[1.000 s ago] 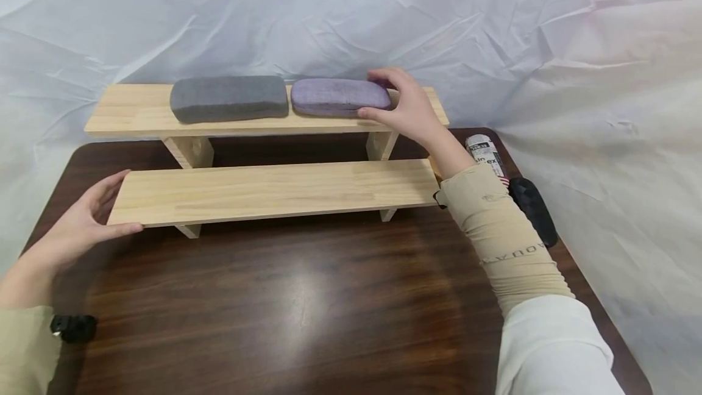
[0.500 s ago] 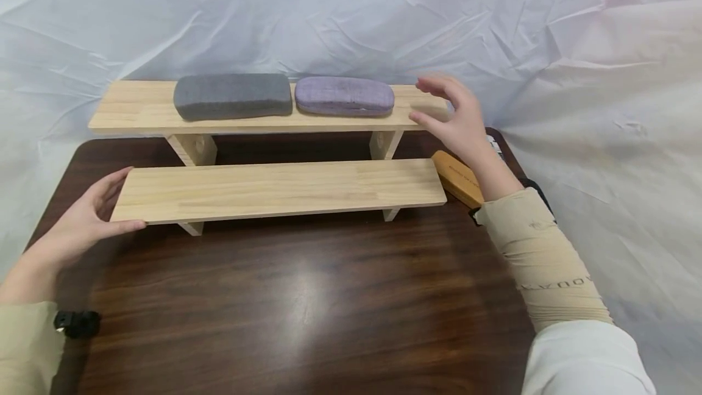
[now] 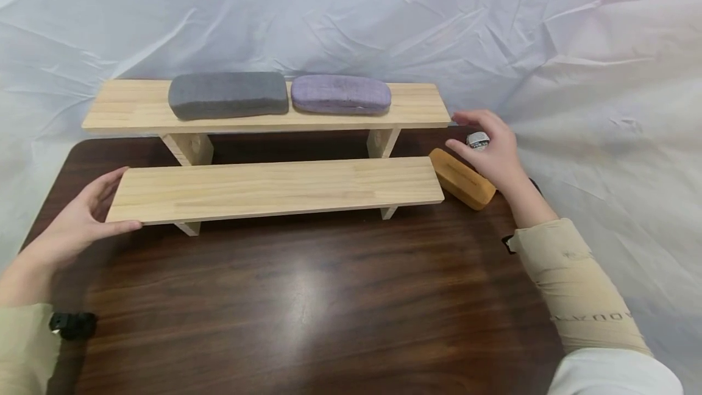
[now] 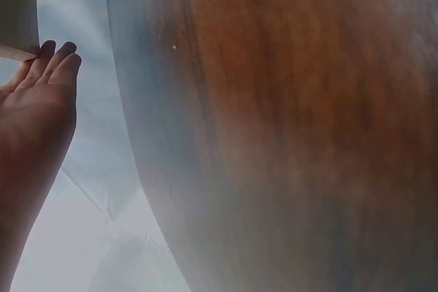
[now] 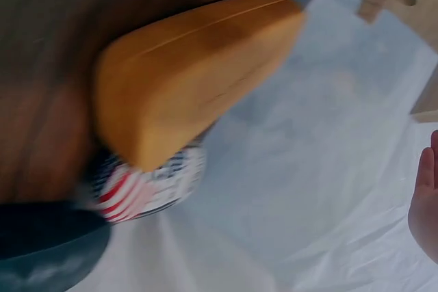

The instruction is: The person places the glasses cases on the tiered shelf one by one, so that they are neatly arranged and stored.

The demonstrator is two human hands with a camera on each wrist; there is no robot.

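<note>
In the head view my left hand [image 3: 71, 218] grips the left end of the lower wooden shelf board [image 3: 280, 191], thumb along the front edge and fingers at the back corner. My right hand [image 3: 496, 151] hovers with nothing in it, thumb and fingers spread, just past the right end of the upper wooden shelf [image 3: 419, 102]. Below and left of it lies an orange glasses case [image 3: 463, 178]. On the upper shelf sit a grey glasses case [image 3: 227, 96] and, to its right, a purple glasses case [image 3: 340, 94].
A white printed can [image 3: 478, 141] shows partly behind my right hand. The right wrist view also has a dark glasses case [image 5: 51, 244] beside the can. Everything stands on a dark brown wooden table [image 3: 307, 297] with white sheeting [image 3: 274, 11] behind.
My right hand has let go of the purple glasses case and moved right and down toward the orange one, which has come into view. The left hand has stayed on the lower shelf.
</note>
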